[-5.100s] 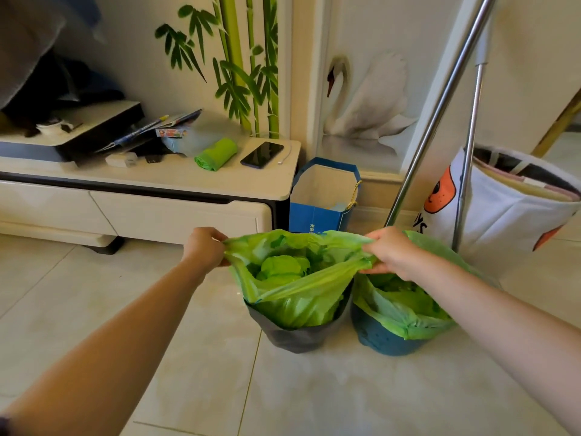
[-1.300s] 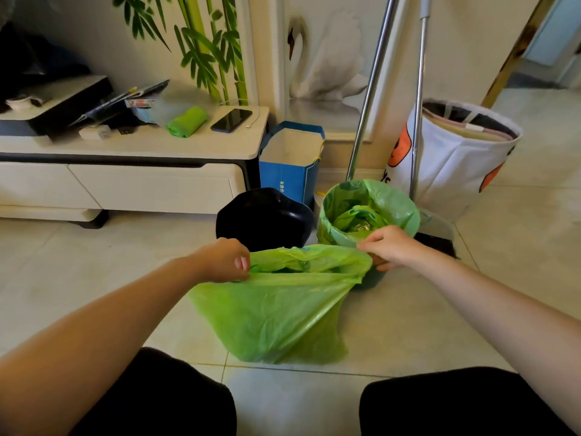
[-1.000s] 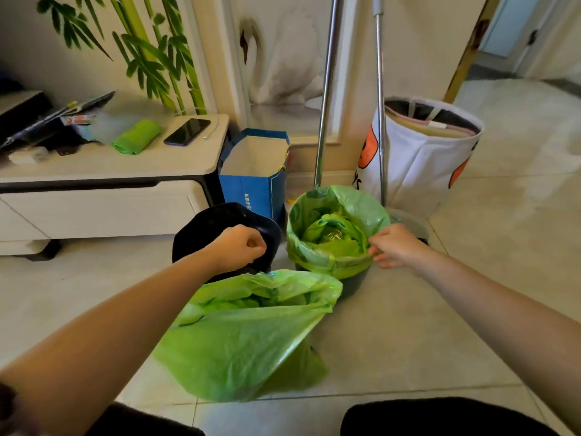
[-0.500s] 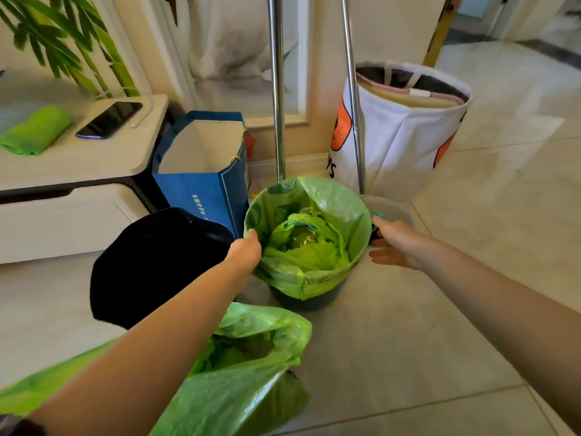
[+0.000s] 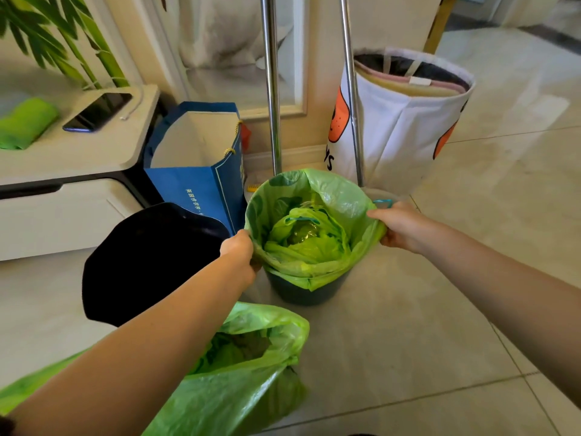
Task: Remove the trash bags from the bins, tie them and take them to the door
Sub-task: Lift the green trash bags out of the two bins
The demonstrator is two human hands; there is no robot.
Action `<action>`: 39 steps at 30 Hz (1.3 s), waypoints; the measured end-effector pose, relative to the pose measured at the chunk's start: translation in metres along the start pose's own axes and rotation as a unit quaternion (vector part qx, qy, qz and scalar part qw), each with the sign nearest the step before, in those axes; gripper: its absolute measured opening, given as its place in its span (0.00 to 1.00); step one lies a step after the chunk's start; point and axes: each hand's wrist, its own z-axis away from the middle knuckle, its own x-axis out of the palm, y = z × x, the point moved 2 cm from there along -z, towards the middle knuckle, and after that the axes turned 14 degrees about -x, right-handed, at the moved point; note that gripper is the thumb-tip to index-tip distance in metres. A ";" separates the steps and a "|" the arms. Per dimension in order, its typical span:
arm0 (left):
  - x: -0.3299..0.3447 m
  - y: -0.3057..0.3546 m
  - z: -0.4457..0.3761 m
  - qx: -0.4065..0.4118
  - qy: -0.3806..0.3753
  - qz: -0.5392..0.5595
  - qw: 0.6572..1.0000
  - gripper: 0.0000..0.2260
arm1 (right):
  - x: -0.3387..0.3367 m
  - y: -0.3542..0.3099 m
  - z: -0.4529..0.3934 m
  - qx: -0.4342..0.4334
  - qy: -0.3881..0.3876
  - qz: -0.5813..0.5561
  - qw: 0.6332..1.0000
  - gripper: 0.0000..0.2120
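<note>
1. The left hand [image 5: 238,251] curls round the liner [image 5: 341,202] at the bin's 9 o'clock edge, fingers pinching the green plastic where it folds over the rim.
2. The right hand [image 5: 396,227] pinches the same liner at the 3 o'clock edge, thumb on top and fingers curled beneath the fold.
3. The liner sits in the teal bin [image 5: 303,292], which stands upright on the tiled floor [image 5: 408,335]; crumpled green rubbish [image 5: 306,243] lies inside it.
4. A teal handle [image 5: 383,202] shows at the bin's rim just beside the right hand.
5. The loose bag [image 5: 248,372], also green, lies on the floor at the bin's 7 o'clock, mouth open and untied, partly hidden under the left forearm.
6. The black bin [image 5: 147,262] stands unlined at the teal bin's 9 o'clock, just beside the left hand.
7. A blue paper bag [image 5: 195,184] stands at 11 o'clock, touching the black bin's far side as far as I can see.
8. Two metal poles [image 5: 272,89] rise at 12 o'clock, behind the teal bin.
9. A white hamper [image 5: 405,127] with orange patches stands at 1 o'clock.
10. A cabinet [image 5: 63,158] at 10 o'clock carries a phone [image 5: 97,112] and a green roll [image 5: 26,122].
</note>
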 end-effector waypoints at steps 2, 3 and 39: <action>-0.001 0.005 0.004 0.006 0.002 -0.010 1.000 0.04 | -0.002 -0.005 0.000 -0.014 0.017 0.024 0.999 0.14; -0.001 0.007 0.005 0.014 0.003 -0.018 1.000 0.03 | -0.003 -0.008 0.001 -0.021 0.026 0.037 0.999 0.13; -0.026 0.084 0.093 0.214 -0.025 0.000 0.977 0.10 | -0.043 -0.087 0.062 -0.090 0.082 -0.135 0.983 0.15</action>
